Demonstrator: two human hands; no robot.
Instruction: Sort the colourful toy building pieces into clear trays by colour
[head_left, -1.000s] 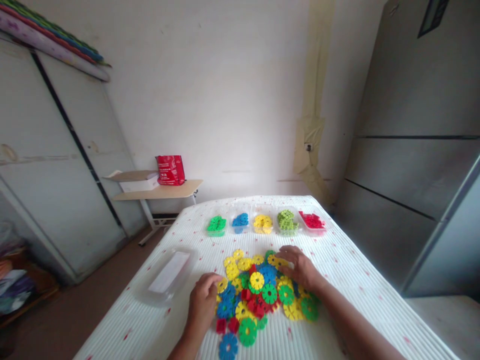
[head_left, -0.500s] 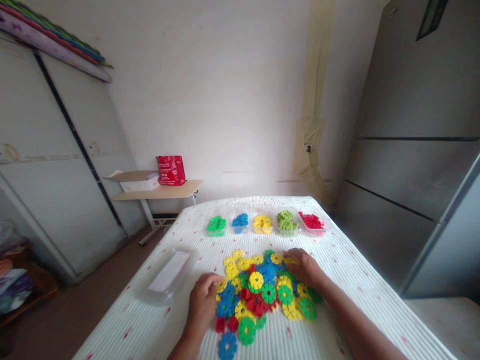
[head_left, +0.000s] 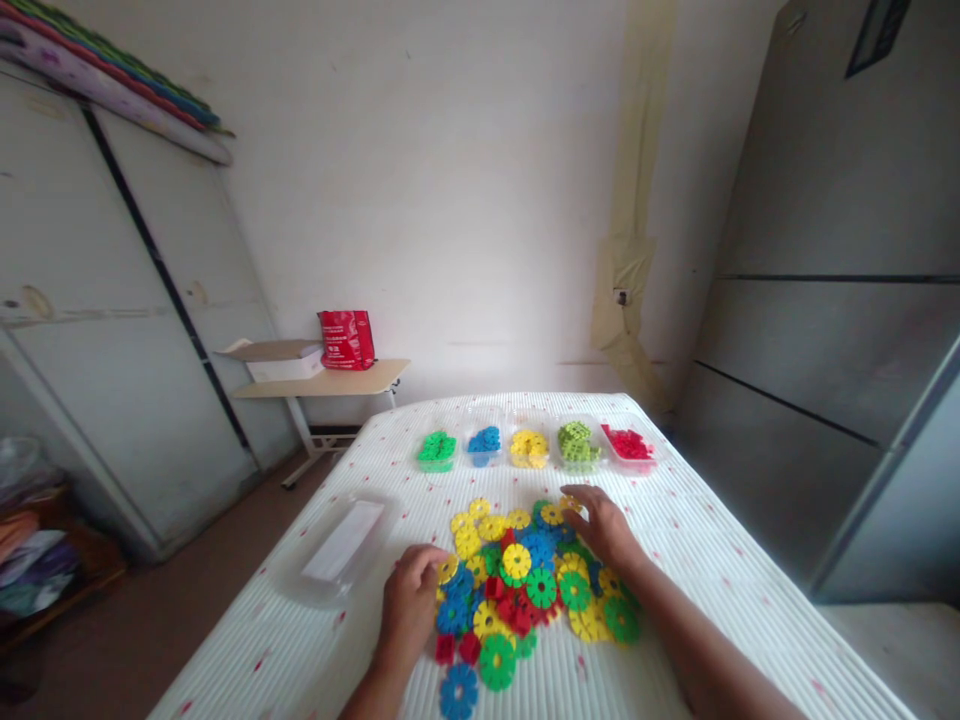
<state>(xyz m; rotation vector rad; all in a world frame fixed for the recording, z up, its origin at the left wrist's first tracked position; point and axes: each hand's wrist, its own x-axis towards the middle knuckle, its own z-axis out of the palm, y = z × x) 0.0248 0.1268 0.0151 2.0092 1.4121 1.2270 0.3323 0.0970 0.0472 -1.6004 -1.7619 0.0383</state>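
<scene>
A pile of notched plastic discs [head_left: 540, 587] in yellow, green and blue lies on the table, with several small red blocks [head_left: 445, 649] among them. At the pile's left edge my left hand [head_left: 409, 597] is closed, thumb and fingers on the rim of a yellow notched disc [head_left: 448, 569]. My right hand [head_left: 604, 528] is over the far right side of the pile. Its thumb and index finger are around another yellow notched disc [head_left: 571, 503], partly hidden by the fingers.
Clear tubs stand in a row at the back, holding green pieces [head_left: 436, 447], blue pieces [head_left: 484, 440], yellow pieces [head_left: 529, 446], lime pieces [head_left: 577, 441] and red pieces [head_left: 628, 444]. A clear lid [head_left: 375, 545] with a white label lies left on the patterned tablecloth [head_left: 247, 665].
My right hand has lifted slightly, away from me, and the yellow disc at its fingertips has moved with it. My left hand stays at the left edge. The view has shifted slightly.
</scene>
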